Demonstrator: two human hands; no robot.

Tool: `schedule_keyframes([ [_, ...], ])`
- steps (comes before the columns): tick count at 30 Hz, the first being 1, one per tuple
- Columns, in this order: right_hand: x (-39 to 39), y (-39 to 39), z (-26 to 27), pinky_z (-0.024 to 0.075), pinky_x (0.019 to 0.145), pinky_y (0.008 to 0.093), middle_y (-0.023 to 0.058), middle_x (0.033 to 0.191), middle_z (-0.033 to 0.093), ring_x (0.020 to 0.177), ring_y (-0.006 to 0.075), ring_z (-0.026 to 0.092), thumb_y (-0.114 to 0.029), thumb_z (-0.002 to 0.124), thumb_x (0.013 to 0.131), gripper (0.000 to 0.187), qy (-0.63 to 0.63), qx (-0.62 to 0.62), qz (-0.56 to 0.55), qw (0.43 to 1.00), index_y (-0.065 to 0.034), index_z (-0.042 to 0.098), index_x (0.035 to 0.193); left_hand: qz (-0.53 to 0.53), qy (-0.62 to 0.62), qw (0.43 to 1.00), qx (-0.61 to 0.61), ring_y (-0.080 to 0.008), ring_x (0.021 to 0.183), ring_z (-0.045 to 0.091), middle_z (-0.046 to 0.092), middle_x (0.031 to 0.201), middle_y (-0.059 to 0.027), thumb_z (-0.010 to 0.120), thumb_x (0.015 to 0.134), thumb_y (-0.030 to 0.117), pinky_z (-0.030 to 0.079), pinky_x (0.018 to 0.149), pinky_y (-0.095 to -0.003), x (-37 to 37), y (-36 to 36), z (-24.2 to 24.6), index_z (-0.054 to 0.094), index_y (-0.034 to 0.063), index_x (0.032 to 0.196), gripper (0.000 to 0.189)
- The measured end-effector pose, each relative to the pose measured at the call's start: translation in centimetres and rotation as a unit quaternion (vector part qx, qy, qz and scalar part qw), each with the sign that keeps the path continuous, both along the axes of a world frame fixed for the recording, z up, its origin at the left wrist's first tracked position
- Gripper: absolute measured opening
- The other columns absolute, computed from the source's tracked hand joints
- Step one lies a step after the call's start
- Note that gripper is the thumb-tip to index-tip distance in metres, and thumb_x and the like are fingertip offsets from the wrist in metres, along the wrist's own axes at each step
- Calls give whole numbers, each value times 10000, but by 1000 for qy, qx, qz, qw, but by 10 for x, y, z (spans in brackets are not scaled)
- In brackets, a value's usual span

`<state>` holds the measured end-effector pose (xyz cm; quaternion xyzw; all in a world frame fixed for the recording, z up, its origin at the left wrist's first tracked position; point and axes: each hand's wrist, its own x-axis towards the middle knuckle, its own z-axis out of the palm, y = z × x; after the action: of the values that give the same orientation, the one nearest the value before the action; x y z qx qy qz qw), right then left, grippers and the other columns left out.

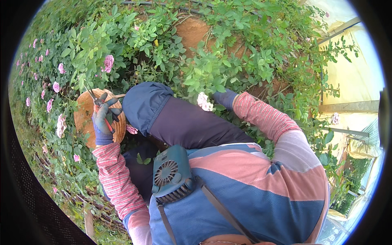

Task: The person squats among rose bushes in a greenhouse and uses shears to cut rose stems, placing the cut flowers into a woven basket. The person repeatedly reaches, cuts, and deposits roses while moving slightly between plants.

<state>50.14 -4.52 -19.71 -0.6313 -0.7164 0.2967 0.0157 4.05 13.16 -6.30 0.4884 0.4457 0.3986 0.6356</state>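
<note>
My left hand (102, 118), in a blue and grey work glove, grips a pair of red-handled pruning shears (97, 100) with the blades pointing away from me. Beneath that hand sits a round, tan woven basket or hat (84, 118); which one I cannot tell. Over on the right, my right hand (223, 98) reaches into the rose leaves (203, 78), and its fingers are hidden by foliage. A pale pink rose bloom (204, 101) lies just left of it, beside my raised knee. Another rose bloom (107, 63) stands above the shears.
A portable fan (170, 174) hangs on a strap over my chest. My bent leg (183, 122) sits between my arms. Rose bushes (55, 101) with several pink blooms crowd the left. Reddish soil (196, 33) shows ahead. Plastic sheeting and a beam (349, 106) line the right.
</note>
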Motion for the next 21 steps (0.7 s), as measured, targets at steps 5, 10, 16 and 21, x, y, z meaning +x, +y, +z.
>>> schedule_keyframes([
  [5, -42, 11, -74, 527, 847, 447, 176, 1033, 696, 994, 360, 670, -270, 641, 878, 322, -114, -77, 53, 989, -79, 686, 1134, 1, 11, 1000, -3, -180, 745, 698, 690, 1175, -173, 521, 981, 271, 507, 586, -257, -2, -6, -1, 403, -19, 1461, 574],
  [10, -19, -8, -118, 520, 863, 453, 187, 1088, 682, 1020, 371, 656, -258, 648, 855, 336, -182, -189, 21, 965, -91, 682, 1145, -26, 9, 999, 18, -187, 766, 706, 682, 1196, -170, 515, 989, 289, 516, 588, -263, 3, 2, 4, 409, -1, 1468, 570],
  [16, -7, -3, 90, 531, 905, 439, 205, 1137, 700, 1092, 390, 652, -245, 619, 900, 383, -3, -120, -99, 988, -40, 653, 1221, -35, -16, 999, 9, -156, 728, 655, 693, 1129, -169, 530, 974, 212, 507, 659, -269, 22, 14, 20, 419, -37, 1432, 533],
  [21, 96, -68, 133, 524, 901, 372, 185, 1085, 724, 983, 289, 697, -306, 576, 957, 425, 158, -80, -418, 891, -16, 646, 1259, -58, -30, 998, 24, -161, 762, 649, 693, 1112, -169, 524, 972, 211, 507, 668, -288, 47, 23, 25, 439, -26, 1418, 512],
])
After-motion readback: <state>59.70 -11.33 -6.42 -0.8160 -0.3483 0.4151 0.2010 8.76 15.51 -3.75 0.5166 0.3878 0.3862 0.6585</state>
